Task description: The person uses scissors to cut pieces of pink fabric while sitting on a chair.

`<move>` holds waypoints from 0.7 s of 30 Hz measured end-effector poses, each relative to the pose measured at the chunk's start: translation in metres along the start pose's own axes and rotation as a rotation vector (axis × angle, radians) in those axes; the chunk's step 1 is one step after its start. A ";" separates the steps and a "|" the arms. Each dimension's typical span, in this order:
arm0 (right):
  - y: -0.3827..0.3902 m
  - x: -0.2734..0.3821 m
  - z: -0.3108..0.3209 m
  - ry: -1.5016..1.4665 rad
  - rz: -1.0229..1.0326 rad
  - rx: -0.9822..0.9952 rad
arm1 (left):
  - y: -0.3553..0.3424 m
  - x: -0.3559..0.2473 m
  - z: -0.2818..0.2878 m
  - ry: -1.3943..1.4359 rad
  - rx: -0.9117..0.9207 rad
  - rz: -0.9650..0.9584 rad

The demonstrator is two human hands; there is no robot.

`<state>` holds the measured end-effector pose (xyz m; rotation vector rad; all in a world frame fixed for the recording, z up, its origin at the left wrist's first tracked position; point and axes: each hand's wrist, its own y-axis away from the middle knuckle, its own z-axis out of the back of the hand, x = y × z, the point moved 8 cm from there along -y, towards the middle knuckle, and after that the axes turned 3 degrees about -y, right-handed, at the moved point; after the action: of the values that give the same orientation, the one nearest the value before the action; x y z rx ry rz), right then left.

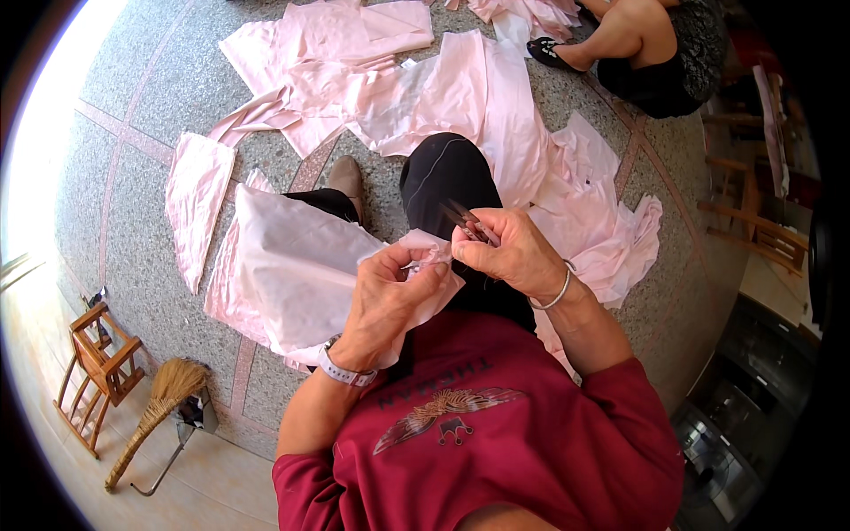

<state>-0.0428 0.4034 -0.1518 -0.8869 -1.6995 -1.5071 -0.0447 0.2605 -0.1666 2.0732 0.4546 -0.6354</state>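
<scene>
In my left hand, closed, a bunched edge of pale pink fabric is pinched between thumb and fingers. The rest of that cloth drapes over my left leg toward the floor. My right hand grips a pair of small dark thread snips, blades pointing up and away to the left. Its fingertips are right beside the pinched edge, above my lap. Whether the blades touch the cloth I cannot tell. A loose light thread lies across my dark-clad right knee.
More pink cloth pieces lie spread on the speckled floor ahead and to the right. Another person's leg is at far right. A small wooden chair, a straw broom and a dustpan are at left.
</scene>
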 end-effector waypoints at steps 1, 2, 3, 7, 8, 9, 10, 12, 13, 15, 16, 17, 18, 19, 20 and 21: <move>0.000 0.000 0.000 -0.001 -0.002 -0.002 | 0.000 -0.001 -0.001 -0.013 0.010 -0.003; 0.000 0.000 0.000 -0.002 -0.005 -0.003 | 0.000 -0.001 -0.001 -0.026 0.020 -0.007; -0.001 -0.001 0.000 -0.003 -0.007 -0.004 | 0.000 -0.002 -0.001 -0.021 0.017 -0.009; 0.001 0.004 0.001 0.009 -0.029 0.014 | 0.000 -0.002 -0.001 -0.027 0.006 0.003; 0.002 0.005 0.000 0.008 -0.028 0.027 | 0.000 -0.001 0.000 -0.035 0.003 0.010; 0.003 0.006 -0.001 0.006 -0.026 0.040 | 0.000 -0.001 0.001 -0.037 -0.010 -0.003; 0.003 0.008 -0.002 0.043 0.015 0.035 | -0.001 -0.001 0.002 -0.039 -0.023 -0.016; 0.004 0.008 -0.003 0.116 0.099 0.026 | -0.005 0.000 0.007 -0.095 -0.048 -0.084; 0.005 0.006 -0.005 0.138 0.103 0.041 | -0.008 0.001 0.011 -0.149 -0.060 -0.139; 0.007 0.002 -0.008 0.182 0.108 0.070 | -0.009 -0.001 0.013 -0.230 -0.090 -0.195; 0.009 0.003 -0.009 0.234 0.062 0.088 | -0.008 -0.002 0.014 -0.257 -0.108 -0.196; 0.009 0.005 -0.008 0.243 0.063 0.071 | -0.007 -0.003 0.014 -0.285 -0.124 -0.198; 0.008 0.006 -0.009 0.252 0.064 0.055 | -0.007 -0.003 0.014 -0.296 -0.130 -0.213; 0.007 0.007 -0.009 0.261 0.065 0.038 | -0.007 -0.003 0.015 -0.306 -0.137 -0.229; 0.008 0.008 -0.010 0.252 0.049 0.045 | -0.007 -0.003 0.015 -0.318 -0.145 -0.245; 0.008 0.009 -0.012 0.243 0.033 0.052 | -0.005 -0.004 0.015 -0.331 -0.158 -0.249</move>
<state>-0.0399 0.3928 -0.1390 -0.6709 -1.5328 -1.4768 -0.0548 0.2504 -0.1749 1.7339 0.5547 -1.0358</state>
